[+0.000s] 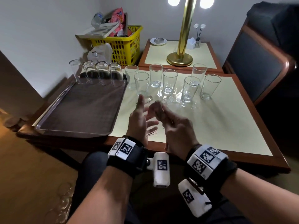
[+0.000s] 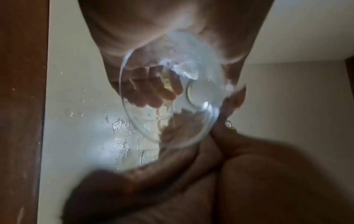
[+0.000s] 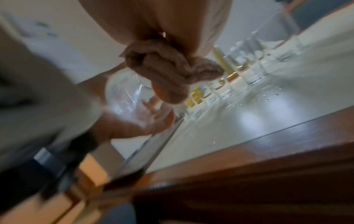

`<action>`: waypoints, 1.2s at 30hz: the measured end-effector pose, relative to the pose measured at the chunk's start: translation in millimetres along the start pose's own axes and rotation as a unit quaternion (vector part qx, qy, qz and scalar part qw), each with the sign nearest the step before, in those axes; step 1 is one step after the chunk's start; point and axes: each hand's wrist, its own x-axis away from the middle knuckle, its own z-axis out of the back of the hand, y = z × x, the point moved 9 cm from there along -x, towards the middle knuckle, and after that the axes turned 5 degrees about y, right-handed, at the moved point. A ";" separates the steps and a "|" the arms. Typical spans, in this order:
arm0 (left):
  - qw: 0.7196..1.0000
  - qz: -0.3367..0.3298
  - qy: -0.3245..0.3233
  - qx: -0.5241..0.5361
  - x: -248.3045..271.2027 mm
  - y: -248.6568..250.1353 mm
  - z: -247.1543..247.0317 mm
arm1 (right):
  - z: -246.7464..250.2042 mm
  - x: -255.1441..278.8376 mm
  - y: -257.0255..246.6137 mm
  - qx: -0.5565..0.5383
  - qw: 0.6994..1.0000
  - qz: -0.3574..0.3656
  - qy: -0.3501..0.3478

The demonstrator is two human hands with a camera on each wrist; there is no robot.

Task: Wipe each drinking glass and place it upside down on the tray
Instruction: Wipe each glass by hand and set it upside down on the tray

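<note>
My left hand [image 1: 139, 117] grips a clear drinking glass [image 1: 151, 126] on its side, just above the table's near edge. My right hand [image 1: 176, 126] pinches a bunched brown cloth [image 1: 157, 109] against the glass's far end. The left wrist view looks into the glass [image 2: 191, 94], with my fingers showing through its wall. In the right wrist view the cloth [image 3: 168, 68] hangs from my fingers right over the glass [image 3: 126, 97]. A brown tray [image 1: 77, 113] at the left carries several upside-down glasses [image 1: 100, 73] along its far edge. Several upright glasses [image 1: 169, 81] stand on the table.
Water drops [image 1: 178, 97] glisten on the cream tabletop [image 1: 226, 123] around the upright glasses. Behind them, a side table holds a brass lamp [image 1: 181, 57] and a small dish [image 1: 158, 41]. A yellow basket [image 1: 124, 46] sits at the back, and a dark chair [image 1: 258, 62] at the right.
</note>
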 end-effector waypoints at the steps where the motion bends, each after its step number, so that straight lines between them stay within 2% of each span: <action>1: 1.000 0.019 -0.015 -0.010 -0.2 -3.9 -1.8 | 1.9 -0.3 -1.0 0.002 1.000 -0.005 -0.001; 4: 0.993 0.017 -0.089 -0.071 4.9 -8.1 -16.9 | 18.2 -17.5 8.3 -0.047 0.996 -0.060 0.054; 6: 0.997 -0.020 -0.047 -0.062 3.5 -2.0 -10.9 | 14.9 -19.1 5.6 -0.033 0.997 -0.042 0.055; 8: 1.000 -0.016 0.020 -0.012 -3.4 -1.1 0.7 | -0.2 -8.4 0.6 -0.016 1.000 -0.014 0.017; 9: 1.000 0.001 0.022 0.002 -4.5 -2.8 0.8 | -3.6 -5.2 -1.6 -0.009 1.000 -0.007 0.005; 11: 0.999 0.024 -0.030 -0.024 -2.1 -6.5 -5.8 | 3.9 -12.5 2.1 -0.005 0.999 -0.027 0.032; 13: 0.996 -0.007 -0.067 -0.065 2.4 -2.6 -10.9 | 16.9 -20.4 11.9 -0.022 0.995 -0.063 0.077; 15: 0.997 -0.046 -0.015 -0.053 -1.8 3.5 0.8 | 8.0 -15.8 12.1 -0.038 0.996 -0.056 0.054; 17: 0.999 -0.028 0.046 -0.008 -6.8 0.8 13.4 | -9.4 0.7 5.1 -0.029 0.999 -0.021 0.003; 18: 0.999 0.001 0.042 -0.005 -7.5 -4.8 13.2 | -12.7 3.7 2.7 -0.017 1.000 -0.011 -0.007; 20: 0.997 0.049 -0.027 -0.046 -4.5 -15.0 3.0 | -2.3 -8.1 9.1 0.008 0.999 -0.029 0.033; 22: 0.993 0.029 -0.073 -0.087 0.4 -13.4 -5.5 | 12.1 -20.9 17.5 0.012 0.995 -0.055 0.076; 23: 0.994 0.004 -0.062 -0.084 0.2 -9.0 -3.8 | 11.3 -23.0 18.6 0.005 0.996 -0.053 0.073; 25: 0.999 -0.022 0.003 -0.039 -6.0 -2.7 7.0 | -0.6 -13.8 11.1 0.006 0.999 -0.014 0.033; 27: 1.000 -0.005 0.025 -0.005 -5.7 -0.7 9.8 | -8.3 -1.9 1.6 0.019 1.000 0.009 0.001; 29: 0.998 0.026 -0.043 -0.041 -1.6 -5.0 -1.7 | 2.4 -9.4 7.8 0.014 0.999 -0.022 0.035; 31: 0.993 0.006 -0.091 -0.077 3.8 -2.5 -10.1 | 15.7 -17.8 16.8 -0.018 0.995 -0.067 0.075; 32: 0.994 -0.016 -0.082 -0.071 3.7 0.5 -8.8 | 15.8 -18.2 15.9 -0.027 0.995 -0.066 0.076; 34: 0.999 -0.035 -0.015 -0.025 -2.1 3.1 2.1 | 3.3 -10.5 3.5 -0.018 0.999 -0.025 0.032; 36: 1.000 -0.010 0.000 0.012 -2.9 0.6 3.5 | -5.7 -6.2 -5.4 0.001 1.000 0.005 0.002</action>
